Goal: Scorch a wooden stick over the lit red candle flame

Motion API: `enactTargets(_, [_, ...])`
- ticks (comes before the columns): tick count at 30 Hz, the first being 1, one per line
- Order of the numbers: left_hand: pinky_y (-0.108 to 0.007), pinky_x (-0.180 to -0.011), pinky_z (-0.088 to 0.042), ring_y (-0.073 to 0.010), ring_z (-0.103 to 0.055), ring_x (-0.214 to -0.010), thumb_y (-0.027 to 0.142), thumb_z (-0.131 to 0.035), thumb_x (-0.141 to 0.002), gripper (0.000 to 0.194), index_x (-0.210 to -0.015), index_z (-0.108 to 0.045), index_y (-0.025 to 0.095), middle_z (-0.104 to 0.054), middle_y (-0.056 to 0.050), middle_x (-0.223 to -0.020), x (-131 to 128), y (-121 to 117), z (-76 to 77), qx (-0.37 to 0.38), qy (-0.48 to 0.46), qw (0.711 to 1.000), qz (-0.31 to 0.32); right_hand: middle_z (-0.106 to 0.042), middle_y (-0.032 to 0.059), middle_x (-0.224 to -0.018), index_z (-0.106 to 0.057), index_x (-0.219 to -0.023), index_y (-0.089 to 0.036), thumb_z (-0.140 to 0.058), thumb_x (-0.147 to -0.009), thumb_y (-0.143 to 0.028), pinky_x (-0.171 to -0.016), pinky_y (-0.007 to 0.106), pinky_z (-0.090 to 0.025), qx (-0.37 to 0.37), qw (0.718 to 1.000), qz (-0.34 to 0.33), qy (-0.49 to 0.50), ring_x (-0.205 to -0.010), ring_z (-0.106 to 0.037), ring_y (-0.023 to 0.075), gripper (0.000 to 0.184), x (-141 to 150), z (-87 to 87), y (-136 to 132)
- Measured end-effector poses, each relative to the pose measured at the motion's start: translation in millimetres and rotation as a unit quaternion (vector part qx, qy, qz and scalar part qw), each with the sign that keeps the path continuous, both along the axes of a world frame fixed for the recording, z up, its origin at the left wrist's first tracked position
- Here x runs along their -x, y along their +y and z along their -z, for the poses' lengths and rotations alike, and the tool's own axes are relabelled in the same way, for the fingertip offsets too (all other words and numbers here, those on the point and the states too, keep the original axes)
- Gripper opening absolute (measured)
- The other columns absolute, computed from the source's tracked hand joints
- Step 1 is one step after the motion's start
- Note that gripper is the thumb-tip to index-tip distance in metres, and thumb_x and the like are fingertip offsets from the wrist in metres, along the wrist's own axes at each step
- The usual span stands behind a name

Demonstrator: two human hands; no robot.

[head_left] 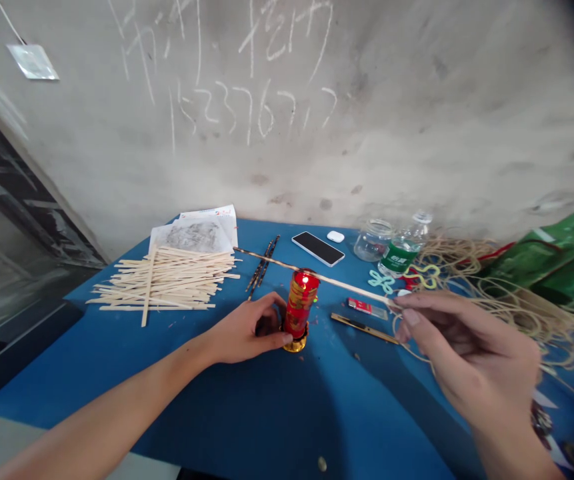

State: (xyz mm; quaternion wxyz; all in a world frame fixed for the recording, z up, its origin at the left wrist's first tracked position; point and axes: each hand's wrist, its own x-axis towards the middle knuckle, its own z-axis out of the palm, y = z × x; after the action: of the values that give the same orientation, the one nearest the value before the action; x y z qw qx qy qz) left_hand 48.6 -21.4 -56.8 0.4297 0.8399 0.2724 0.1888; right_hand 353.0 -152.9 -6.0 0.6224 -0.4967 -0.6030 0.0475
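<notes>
My left hand (251,331) is closed around the lower part of a red candle (297,308) with a gold base, which stands upright on the blue table (247,413). A bright spot glows at the candle's top. Between thumb and fingers, my right hand (471,350) pinches one end of a thin wooden stick (351,287). The stick slants across the candle's top, and its far left part has dark scorch marks. Behind the candle lie several dark-banded sticks (263,267). A red-and-clear lighter (367,308) and a utility knife (364,329) lie between the candle and my right hand.
On the left, a pile of pale wooden sticks (171,280) lies partly on papers (191,233). Toward the wall are a phone (318,249), a white case (335,237), a glass jar (373,241) and a water bottle (401,250). Tangled cord (541,327) and green bottles (537,263) crowd the right.
</notes>
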Motion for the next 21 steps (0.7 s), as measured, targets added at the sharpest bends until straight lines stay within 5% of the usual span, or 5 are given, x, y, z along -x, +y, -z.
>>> enactTargets(5, [-0.029,-0.066,-0.042,-0.0153,-0.062,-0.073,0.059,-0.074,-0.105,0.048,-0.133,-0.061,0.022,-0.070,0.003,-0.087,0.0,-0.7,-0.8,-0.003,0.012,1.000,-0.005,-0.078,-0.0018,-0.084,-0.089,-0.115,-0.036,-0.081,-0.102,-0.026,-0.060,0.026,-0.057,0.017,1.000,-0.017,-0.006,-0.066,-0.073,0.0126,0.019,-4.8,2.1,3.9])
enactTargets(21, [-0.030,-0.067,-0.043,-0.0168,-0.063,-0.073,0.059,-0.074,-0.104,0.050,-0.134,-0.060,0.021,-0.070,0.002,-0.086,-0.6,-0.7,-0.6,-0.008,0.016,1.000,-0.009,-0.081,-0.0004,-0.093,-0.088,-0.110,-0.037,-0.080,-0.097,-0.018,-0.058,0.031,-0.056,0.008,0.992,-0.043,-0.116,-0.072,-0.072,0.0167,0.025,-26.3,-6.5,-0.4])
